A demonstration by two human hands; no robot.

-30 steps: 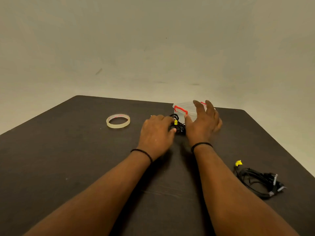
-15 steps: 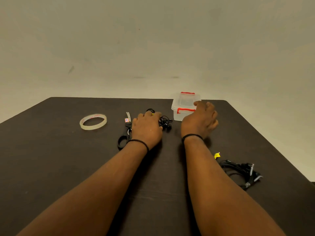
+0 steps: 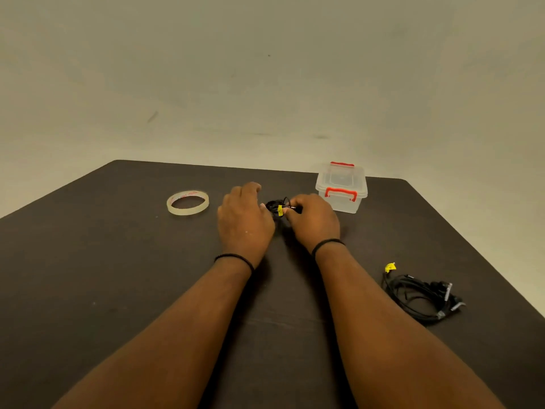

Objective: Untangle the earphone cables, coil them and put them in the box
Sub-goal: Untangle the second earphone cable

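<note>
at the frame's centre both hands, left hand [image 3: 244,222] and right hand [image 3: 314,221], pinch a small black earphone bundle [image 3: 277,207] on the desk [image 3: 118,290], left of the clear box [image 3: 342,187].

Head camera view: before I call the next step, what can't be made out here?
- Small cable bundle: mostly hidden between the left hand and right hand; its tangle is unreadable.
- Right hand's grip: fingertips face away, so contact is unclear.
- Box: lid looks on, but the latches are too small to judge.
- Second cable bundle: strands too fine to count.
- Tape roll: print unreadable.
</note>
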